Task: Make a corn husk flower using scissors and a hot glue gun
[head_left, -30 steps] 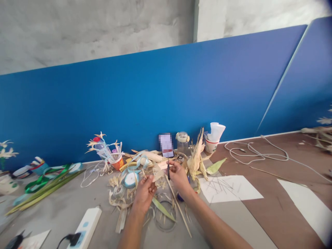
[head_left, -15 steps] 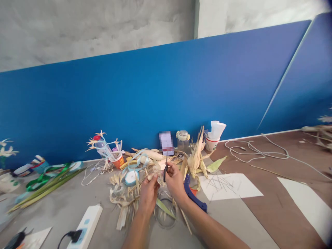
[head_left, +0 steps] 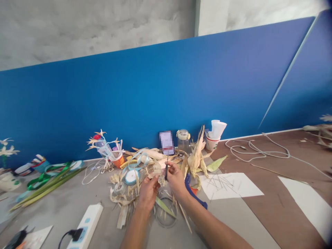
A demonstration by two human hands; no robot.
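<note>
My right hand (head_left: 176, 179) is closed around a pair of small scissors (head_left: 166, 172) with dark handles, the thin blades pointing up and away. Just left of it, my left hand (head_left: 149, 191) pinches a pale, dry piece that looks like corn husk (head_left: 157, 170). The two hands are close together above a heap of dry husk scraps (head_left: 133, 192). Whether the blades touch the held piece cannot be made out. Under my wrists lie a coil of wire (head_left: 166, 226) and a green leaf strip (head_left: 165, 207).
Behind the hands stand a phone (head_left: 166, 142), a lidded jar (head_left: 183, 141) and upright corn husks (head_left: 197, 157). A ribbon spool (head_left: 132, 177) lies left, a power strip (head_left: 86, 224) nearer. Right are a blue-handled tool (head_left: 198, 200), paper with thin wires (head_left: 243, 186) and a white cable (head_left: 277, 155).
The pale piece in my left hand shows larger and more spread beside the scissors. My right hand and the scissors have shifted only slightly. Other things stay in place.
</note>
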